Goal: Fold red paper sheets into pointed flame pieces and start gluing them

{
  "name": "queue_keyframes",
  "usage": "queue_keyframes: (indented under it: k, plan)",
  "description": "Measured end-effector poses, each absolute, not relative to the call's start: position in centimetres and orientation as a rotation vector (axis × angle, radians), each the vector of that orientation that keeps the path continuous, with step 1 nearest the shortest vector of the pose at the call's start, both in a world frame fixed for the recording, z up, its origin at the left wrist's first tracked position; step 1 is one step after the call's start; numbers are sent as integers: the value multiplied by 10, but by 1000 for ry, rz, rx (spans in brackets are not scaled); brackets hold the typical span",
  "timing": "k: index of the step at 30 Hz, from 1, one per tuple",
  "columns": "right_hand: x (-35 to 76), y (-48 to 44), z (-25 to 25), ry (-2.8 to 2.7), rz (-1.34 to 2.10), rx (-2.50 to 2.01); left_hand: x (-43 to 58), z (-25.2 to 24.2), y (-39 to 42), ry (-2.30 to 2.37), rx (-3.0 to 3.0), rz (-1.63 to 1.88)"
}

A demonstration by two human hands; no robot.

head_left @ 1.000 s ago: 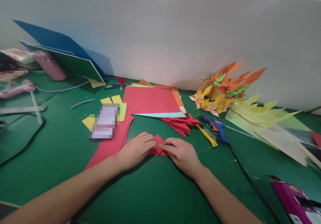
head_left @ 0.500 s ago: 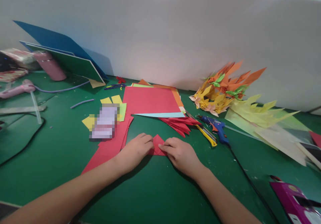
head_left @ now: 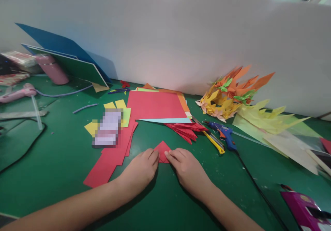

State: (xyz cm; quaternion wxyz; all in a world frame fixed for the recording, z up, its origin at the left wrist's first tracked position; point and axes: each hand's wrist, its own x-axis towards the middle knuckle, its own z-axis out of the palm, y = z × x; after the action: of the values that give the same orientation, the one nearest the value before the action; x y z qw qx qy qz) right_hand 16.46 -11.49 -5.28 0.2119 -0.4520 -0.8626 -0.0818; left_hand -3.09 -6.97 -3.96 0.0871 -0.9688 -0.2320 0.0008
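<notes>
A small folded piece of red paper [head_left: 162, 148] with a pointed top lies on the green table between my hands. My left hand [head_left: 144, 165] is closed at its left side, fingers bunched on the edge. On the right side my right hand [head_left: 184, 163] presses thumb and forefinger together on the paper. The fingers partly cover both side corners. Red paper strips [head_left: 103, 169] lie left of my left hand, partly under a pixelated phone-like object [head_left: 107, 129]. Beyond my right hand is a bundle of folded red paper pieces [head_left: 183, 131].
A red sheet [head_left: 157, 105] tops a paper stack at the back. To the right lie a yellow utility knife [head_left: 216, 143], a blue glue gun [head_left: 224, 134] with a black cord, and orange and yellow paper crowns [head_left: 230, 96]. A pink bottle [head_left: 53, 68] stands left by leaning boards [head_left: 77, 65].
The view has shifted slightly, so most things sit a little lower. My left forearm has moved down, uncovering more of the red strips. Both hands stay on the folded paper.
</notes>
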Motion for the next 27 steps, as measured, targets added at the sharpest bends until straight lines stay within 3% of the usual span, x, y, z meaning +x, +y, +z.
queue_keyframes:
  k: [12,21,27]
  plan:
    - [156,-119,-48,-2316,-41,-1421,-37,-36,-71,-763,-3071,-160]
    - [154,-119,-51,-2340,-101,-1446,-39,-33,-76,-838,-3033,38]
    - [154,-119,-50,-2313,-82,-1446,-40,-37,-76,-867,-3036,-32]
